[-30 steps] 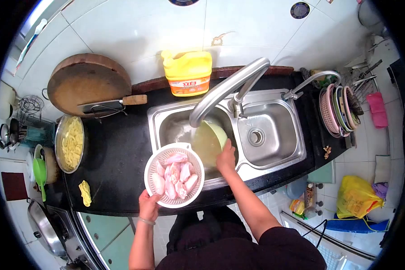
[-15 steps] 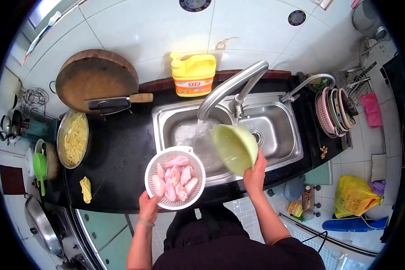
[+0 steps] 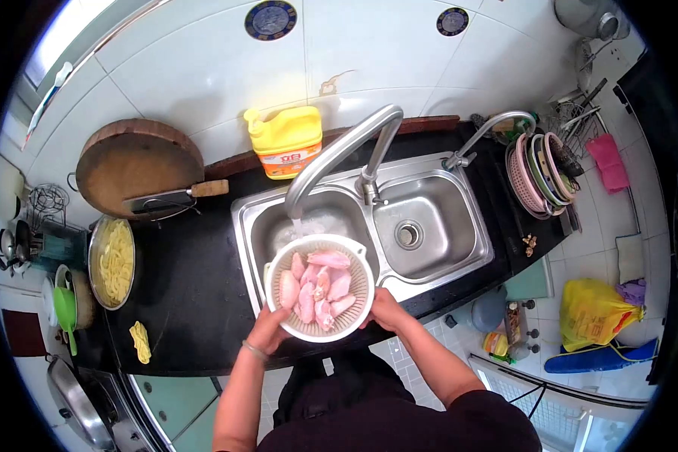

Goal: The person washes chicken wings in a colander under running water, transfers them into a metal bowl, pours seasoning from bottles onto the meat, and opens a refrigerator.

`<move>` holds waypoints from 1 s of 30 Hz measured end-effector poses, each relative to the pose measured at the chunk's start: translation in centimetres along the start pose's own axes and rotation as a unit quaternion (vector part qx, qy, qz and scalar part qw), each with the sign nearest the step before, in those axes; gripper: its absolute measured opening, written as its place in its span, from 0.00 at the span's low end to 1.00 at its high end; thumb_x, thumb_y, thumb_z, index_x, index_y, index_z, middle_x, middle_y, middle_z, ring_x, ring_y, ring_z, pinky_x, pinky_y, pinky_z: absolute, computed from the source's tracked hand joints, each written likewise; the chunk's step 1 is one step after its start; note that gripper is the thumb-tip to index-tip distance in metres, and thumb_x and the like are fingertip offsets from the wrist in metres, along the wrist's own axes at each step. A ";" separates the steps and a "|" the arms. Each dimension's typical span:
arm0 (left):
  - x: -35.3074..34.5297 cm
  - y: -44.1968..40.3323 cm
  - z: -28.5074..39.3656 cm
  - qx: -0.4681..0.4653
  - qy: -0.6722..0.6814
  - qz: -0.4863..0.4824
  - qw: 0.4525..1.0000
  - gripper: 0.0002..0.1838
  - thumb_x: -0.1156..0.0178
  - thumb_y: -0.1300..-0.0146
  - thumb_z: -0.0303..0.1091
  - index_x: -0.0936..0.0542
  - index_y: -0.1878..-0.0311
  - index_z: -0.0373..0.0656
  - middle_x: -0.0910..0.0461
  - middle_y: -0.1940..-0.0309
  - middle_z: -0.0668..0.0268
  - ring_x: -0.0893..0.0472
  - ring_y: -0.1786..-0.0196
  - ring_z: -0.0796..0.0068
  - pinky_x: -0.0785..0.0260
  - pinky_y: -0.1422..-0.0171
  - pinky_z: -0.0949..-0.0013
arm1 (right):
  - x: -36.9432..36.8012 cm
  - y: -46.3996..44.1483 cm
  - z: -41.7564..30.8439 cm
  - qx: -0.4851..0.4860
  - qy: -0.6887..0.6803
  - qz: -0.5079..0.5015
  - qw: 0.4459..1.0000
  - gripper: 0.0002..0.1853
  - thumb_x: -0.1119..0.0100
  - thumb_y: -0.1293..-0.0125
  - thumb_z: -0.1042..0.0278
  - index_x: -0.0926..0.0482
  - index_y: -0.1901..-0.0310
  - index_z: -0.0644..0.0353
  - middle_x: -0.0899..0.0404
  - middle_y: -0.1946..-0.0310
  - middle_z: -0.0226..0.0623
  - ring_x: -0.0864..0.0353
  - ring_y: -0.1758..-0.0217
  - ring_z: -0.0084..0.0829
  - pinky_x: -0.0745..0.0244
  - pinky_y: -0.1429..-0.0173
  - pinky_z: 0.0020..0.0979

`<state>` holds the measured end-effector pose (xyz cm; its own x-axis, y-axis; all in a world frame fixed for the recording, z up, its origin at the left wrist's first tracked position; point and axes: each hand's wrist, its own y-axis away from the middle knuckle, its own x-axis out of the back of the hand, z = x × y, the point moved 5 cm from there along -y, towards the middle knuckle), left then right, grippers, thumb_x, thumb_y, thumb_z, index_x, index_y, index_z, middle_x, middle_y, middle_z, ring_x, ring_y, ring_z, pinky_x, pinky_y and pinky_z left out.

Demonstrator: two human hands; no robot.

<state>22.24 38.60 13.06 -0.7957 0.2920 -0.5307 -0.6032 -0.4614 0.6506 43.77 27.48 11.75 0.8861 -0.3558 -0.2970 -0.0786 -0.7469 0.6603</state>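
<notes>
A white colander (image 3: 360, 320) holding several pieces of pink raw chicken (image 3: 320, 288) is held level over the front edge of the left sink basin. My left hand (image 3: 270, 330) grips its near left rim, thumb on top. My right hand (image 3: 386, 310) is closed at the near right side of the colander, its fingertips partly hidden under the rim. The curved faucet (image 3: 339, 162) stands just beyond, and a thin stream of water runs from it behind the colander. No green bowl shows; whether it is beneath the colander I cannot tell.
The right sink basin (image 3: 448, 226) lies beside the left one. A yellow detergent jug (image 3: 286, 139) stands behind. At left are a round chopping board (image 3: 139, 162), a cleaver (image 3: 158, 200), a bowl of pale cut strips (image 3: 114, 264) and a yellow cloth (image 3: 140, 343). Stacked baskets (image 3: 539, 177) stand at right.
The colander has come right, over the sink's front edge. My right hand has moved left from the right basin to the colander, and the green bowl has gone from sight. The view has shifted.
</notes>
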 end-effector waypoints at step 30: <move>-2.1 -2.0 0.6 -0.100 0.005 0.081 0.992 0.32 0.54 0.51 0.18 0.42 0.38 0.35 0.31 0.46 0.52 0.22 0.52 0.54 0.20 0.61 0.56 | 3.6 -7.2 -14.4 0.414 0.425 0.262 0.761 0.10 0.46 0.40 0.74 0.25 0.56 0.59 0.23 0.62 0.48 0.24 0.59 0.48 0.28 0.56 0.40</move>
<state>25.07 39.40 13.19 -0.8798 0.1938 -0.4341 -0.4447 -0.6585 0.6072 54.11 39.67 15.83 0.5817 -0.4980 0.6431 -0.4721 -0.8506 -0.2316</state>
